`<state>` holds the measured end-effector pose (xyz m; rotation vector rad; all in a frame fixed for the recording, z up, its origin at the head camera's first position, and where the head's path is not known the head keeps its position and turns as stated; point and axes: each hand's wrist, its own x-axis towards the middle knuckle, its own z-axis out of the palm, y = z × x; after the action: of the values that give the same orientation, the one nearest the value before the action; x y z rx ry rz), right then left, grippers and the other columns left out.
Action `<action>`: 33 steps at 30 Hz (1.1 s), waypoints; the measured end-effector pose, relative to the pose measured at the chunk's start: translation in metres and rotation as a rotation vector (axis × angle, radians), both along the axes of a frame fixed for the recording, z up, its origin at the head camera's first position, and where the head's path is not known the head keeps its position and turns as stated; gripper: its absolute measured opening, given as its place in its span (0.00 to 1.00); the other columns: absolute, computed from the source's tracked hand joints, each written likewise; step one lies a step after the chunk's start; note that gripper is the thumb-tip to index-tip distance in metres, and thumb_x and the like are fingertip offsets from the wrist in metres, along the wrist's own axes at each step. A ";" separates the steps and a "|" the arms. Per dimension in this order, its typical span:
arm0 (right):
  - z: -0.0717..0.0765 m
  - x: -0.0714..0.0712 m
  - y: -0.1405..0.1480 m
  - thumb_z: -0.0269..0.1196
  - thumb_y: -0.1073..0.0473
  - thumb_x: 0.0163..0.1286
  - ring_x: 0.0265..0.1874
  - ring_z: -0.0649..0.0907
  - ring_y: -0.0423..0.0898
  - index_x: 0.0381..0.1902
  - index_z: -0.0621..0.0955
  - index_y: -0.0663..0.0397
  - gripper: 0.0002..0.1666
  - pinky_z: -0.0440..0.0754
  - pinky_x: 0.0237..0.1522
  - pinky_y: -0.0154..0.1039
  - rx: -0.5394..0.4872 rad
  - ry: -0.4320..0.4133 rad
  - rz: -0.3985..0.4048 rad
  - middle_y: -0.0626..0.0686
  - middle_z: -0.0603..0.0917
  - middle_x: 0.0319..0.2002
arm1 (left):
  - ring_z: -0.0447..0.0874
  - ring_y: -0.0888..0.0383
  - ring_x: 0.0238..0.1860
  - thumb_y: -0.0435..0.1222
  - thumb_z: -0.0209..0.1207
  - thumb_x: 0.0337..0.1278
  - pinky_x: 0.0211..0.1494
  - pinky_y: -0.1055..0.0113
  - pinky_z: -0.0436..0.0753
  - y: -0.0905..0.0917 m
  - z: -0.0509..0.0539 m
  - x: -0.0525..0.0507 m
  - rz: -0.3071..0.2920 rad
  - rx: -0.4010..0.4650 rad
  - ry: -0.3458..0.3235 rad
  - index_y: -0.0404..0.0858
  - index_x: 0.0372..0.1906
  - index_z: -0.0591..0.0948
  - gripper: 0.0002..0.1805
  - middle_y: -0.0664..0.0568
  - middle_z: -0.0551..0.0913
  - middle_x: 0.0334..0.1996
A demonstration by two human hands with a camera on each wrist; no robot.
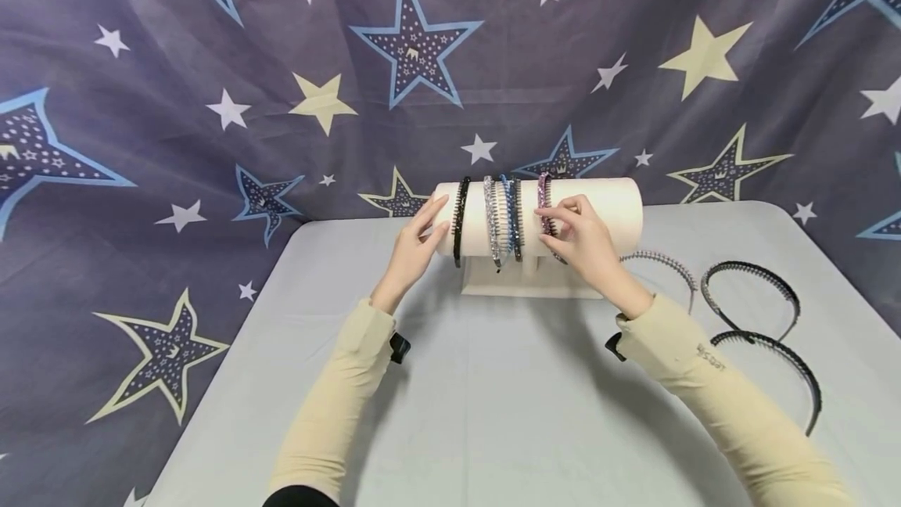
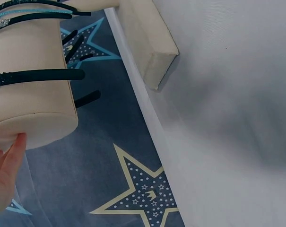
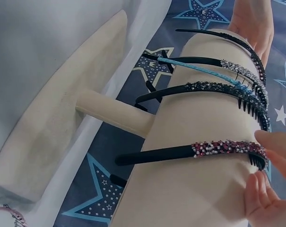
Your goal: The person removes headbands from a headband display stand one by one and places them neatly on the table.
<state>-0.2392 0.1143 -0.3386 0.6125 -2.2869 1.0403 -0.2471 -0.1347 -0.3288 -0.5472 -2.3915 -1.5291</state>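
Observation:
A cream cylindrical headband stand [image 1: 608, 202] lies sideways on its post and base. My left hand [image 1: 414, 245] rests against its left end, the fingers fairly straight; the left wrist view shows fingertips touching the end face. On the right, my right hand [image 1: 583, 245] pinches a pink-purple glittery headband [image 3: 218, 148] between thumb and fingers; this band sits around the cylinder, its teeth against the surface. Further left on the cylinder are a black headband [image 1: 461, 217], a silver one [image 1: 489, 213], a blue one [image 1: 507, 213] and a dark glittery one [image 3: 209, 86].
To the right of the stand, a pinkish toothed headband [image 1: 662, 258] and two dark headbands, one farther back [image 1: 763, 271] and one nearer [image 1: 781, 346], lie on the pale grey table [image 1: 486, 397]. A star-patterned cloth [image 1: 507, 61] hangs directly behind.

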 end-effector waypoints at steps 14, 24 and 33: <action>-0.003 0.002 0.003 0.66 0.73 0.46 0.24 0.77 0.48 0.39 0.81 0.65 0.18 0.79 0.27 0.38 -0.035 -0.009 -0.042 0.58 0.70 0.34 | 0.66 0.44 0.58 0.30 0.49 0.60 0.56 0.61 0.74 0.000 -0.001 0.001 -0.002 0.002 0.001 0.34 0.60 0.66 0.22 0.41 0.56 0.65; -0.004 0.004 0.007 0.63 0.74 0.49 0.24 0.77 0.48 0.38 0.81 0.66 0.15 0.79 0.27 0.36 -0.054 0.013 -0.084 0.59 0.70 0.34 | 0.66 0.45 0.58 0.30 0.49 0.60 0.56 0.61 0.74 0.000 -0.001 0.000 -0.002 0.004 0.004 0.34 0.61 0.66 0.22 0.41 0.57 0.65; 0.002 0.007 0.017 0.63 0.74 0.49 0.29 0.78 0.51 0.39 0.81 0.66 0.16 0.81 0.34 0.42 -0.109 -0.061 -0.131 0.61 0.70 0.35 | 0.66 0.44 0.58 0.31 0.49 0.60 0.56 0.61 0.74 0.000 -0.003 -0.002 -0.007 0.010 0.004 0.34 0.60 0.66 0.22 0.40 0.56 0.65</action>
<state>-0.2324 0.1317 -0.3365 0.3870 -2.2708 1.1248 -0.2495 -0.1348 -0.3315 -0.5573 -2.3798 -1.5404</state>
